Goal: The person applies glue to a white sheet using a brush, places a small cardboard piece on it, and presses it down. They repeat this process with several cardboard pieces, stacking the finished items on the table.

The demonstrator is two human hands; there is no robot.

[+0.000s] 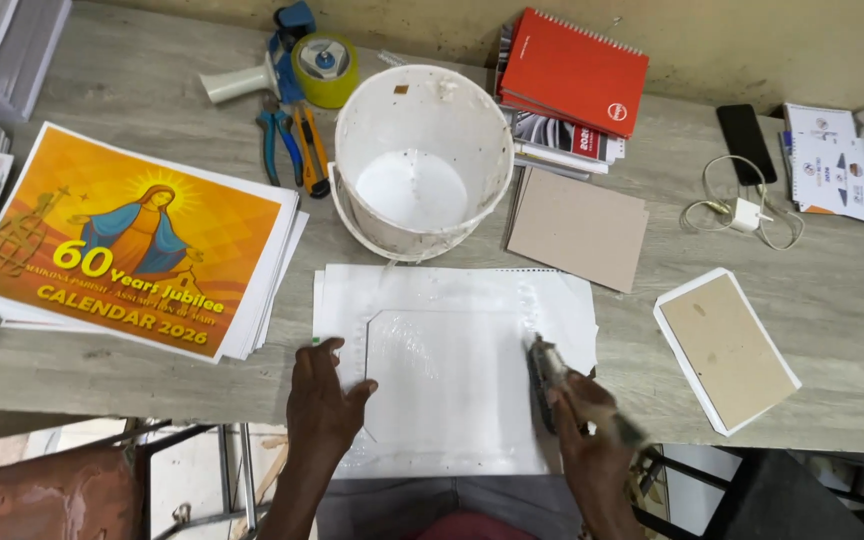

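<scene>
The glue-caked brush [546, 372] sat in the right hand [592, 440], fist clenched round its handle. Its long axis ran roughly away from the person, bristle end pointing up the table and tilted slightly left, touching the right edge of the white sheet with clipped corners [447, 385]. That sheet lay flat near the front edge of the grey wood-grain table [132, 90], on top of a few larger white sheets [562, 305] that looked wet and shiny.

The left hand [324, 400] gripped nothing — it was pressed flat on the sheet's left edge, fingers spread and released.

Just behind the sheets stood a round white plastic bucket [422, 160], upright, with a shallow pool of white paste in the bottom and smears all over the wall. Right of it lay a plain brown cardboard rectangle [579, 228], and further right a brown board wrapped on white paper [727, 350], angled. To the left, a stack of orange printed calendar covers [127, 240]. At the back — a tape dispenser with a yellow roll [297, 65], blue-handled pliers [277, 140], an orange-handled tool [310, 150], a red spiral notebook [572, 70] on some booklets, a black phone [747, 143] and a white charger with cable [747, 212].
</scene>
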